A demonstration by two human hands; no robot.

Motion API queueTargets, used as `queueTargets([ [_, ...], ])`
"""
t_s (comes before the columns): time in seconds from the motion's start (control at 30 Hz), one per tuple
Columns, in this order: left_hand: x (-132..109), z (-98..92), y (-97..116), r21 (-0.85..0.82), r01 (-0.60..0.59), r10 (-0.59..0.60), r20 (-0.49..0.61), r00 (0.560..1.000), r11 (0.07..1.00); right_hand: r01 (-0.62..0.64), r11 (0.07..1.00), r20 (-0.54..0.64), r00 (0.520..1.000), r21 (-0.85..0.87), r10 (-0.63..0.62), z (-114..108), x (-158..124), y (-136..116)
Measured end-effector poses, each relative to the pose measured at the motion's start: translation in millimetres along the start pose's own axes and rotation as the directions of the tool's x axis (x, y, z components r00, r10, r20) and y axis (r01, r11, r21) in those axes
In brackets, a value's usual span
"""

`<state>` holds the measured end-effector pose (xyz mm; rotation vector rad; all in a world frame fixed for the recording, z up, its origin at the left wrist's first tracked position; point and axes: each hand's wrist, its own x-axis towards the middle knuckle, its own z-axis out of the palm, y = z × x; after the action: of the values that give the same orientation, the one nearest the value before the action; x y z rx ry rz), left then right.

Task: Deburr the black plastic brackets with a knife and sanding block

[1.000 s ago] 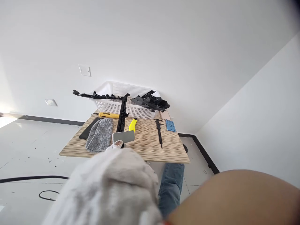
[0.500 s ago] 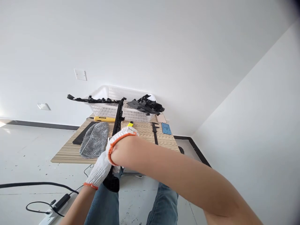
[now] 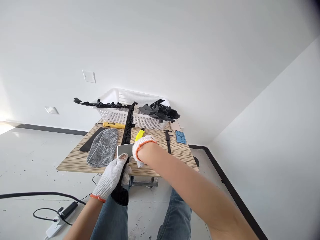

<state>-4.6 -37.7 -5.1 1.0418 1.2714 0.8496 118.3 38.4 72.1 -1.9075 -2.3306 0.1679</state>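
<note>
My left hand, in a white knit glove with an orange cuff, is closed round the lower part of a long black plastic trim strip. The strip slants up over the table, its far end near the basket. My right hand, gloved alike, is to the right of the strip, apart from it. Its fingers look curled, and their grip is mostly hidden behind the wrist. Between the hands shows a flat grey rectangle with a pale edge, partly covered. Just beyond my right hand lies a yellow-handled tool.
A white basket at the back bears black plastic parts. On the table are a grey cloth, a dark flat pad, a yellow tool, a caliper and a blue card. A power strip is lower left.
My right hand has moved right, away from the strip and my left hand, uncovering the grey rectangle and more of the yellow-handled tool. My left hand still grips the strip. The view has shifted slightly.
</note>
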Motion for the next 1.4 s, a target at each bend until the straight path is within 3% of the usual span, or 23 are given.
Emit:
queueTargets([
  [0.07, -1, 1.0, 1, -0.03, 0.028, -0.028, -0.01, 1.0, 0.999, -0.02, 0.994, 0.085, 0.996, -0.11, 0.029, -7, -14, 6],
  [0.13, -2, 2.5, 2, -0.066, 0.047, -0.049, -0.032, 0.998, 0.997, 0.017, 0.989, 0.018, 1.0, -0.148, -0.014, -3, -29, 14],
  [0.23, -4, 4.2, 7, -0.058, 0.082, -0.085, -0.048, 0.995, 0.995, 0.182, 0.973, -0.073, 0.982, 0.139, -0.173, 23, -47, 27],
  [0.3, -6, 4.4, 11, -0.022, 0.088, -0.089, -0.02, 0.996, 0.996, 0.128, 0.927, -0.181, 0.981, 0.352, -0.067, 46, -53, 34],
  [0.37, -6, 4.3, 14, 0.024, 0.077, -0.077, 0.019, 0.997, 0.997, 0.156, 0.847, -0.27, 0.963, 0.508, -0.015, 65, -56, 38],
  [0.43, -6, 4.4, 14, 0.054, 0.052, -0.054, 0.039, 0.998, 0.997, 0.16, 0.68, -0.303, 0.948, 0.715, 0.096, 76, -56, 41],
  [0.47, -6, 4.5, 14, 0.065, 0.043, -0.045, 0.038, 0.998, 0.997, 0.14, 0.551, -0.269, 0.95, 0.823, 0.159, 78, -55, 42],
  [0.53, -6, 4.4, 14, 0.084, 0.05, -0.053, 0.034, 0.998, 0.995, 0.043, 0.26, -0.102, 0.97, 0.965, 0.22, 79, -53, 46],
  [0.6, -6, 3.5, 14, 0.115, 0.074, -0.08, 0.05, 0.996, 0.991, -0.084, 0.058, 0.072, 0.981, 0.995, 0.18, 77, -52, 50],
  [0.7, -7, 0.3, 18, 0.157, 0.104, -0.121, 0.104, 0.987, 0.982, -0.19, -0.109, 0.205, 0.966, 0.976, 0.158, 75, -48, 52],
  [0.8, -11, -3.0, 25, 0.103, 0.165, -0.178, 0.137, 0.974, 0.981, -0.093, -0.244, 0.182, 0.909, 0.965, 0.374, 75, -44, 48],
  [0.9, -15, -4.9, 32, 0.009, 0.228, -0.225, 0.202, 0.953, 0.974, 0.039, -0.238, 0.09, 0.858, 0.97, 0.506, 77, -41, 42],
  [1.07, -8, -2.8, 39, -0.139, 0.156, -0.118, 0.249, 0.961, 0.978, 0.102, -0.135, -0.034, 0.9, 0.986, 0.435, 79, -44, 40],
  [1.17, 1, 2.3, 36, -0.218, 0.13, -0.069, 0.269, 0.961, 0.967, 0.133, -0.009, -0.116, 0.888, 0.991, 0.445, 79, -48, 43],
  [1.27, 6, 5.4, 28, -0.202, 0.092, -0.036, 0.265, 0.963, 0.975, 0.103, 0.092, -0.135, 0.873, 0.99, 0.468, 79, -52, 46],
  [1.4, 8, 3.3, 20, -0.097, 0.029, -0.001, 0.283, 0.959, 0.995, 0.096, 0.17, -0.155, 0.912, 0.981, 0.38, 80, -53, 47],
])
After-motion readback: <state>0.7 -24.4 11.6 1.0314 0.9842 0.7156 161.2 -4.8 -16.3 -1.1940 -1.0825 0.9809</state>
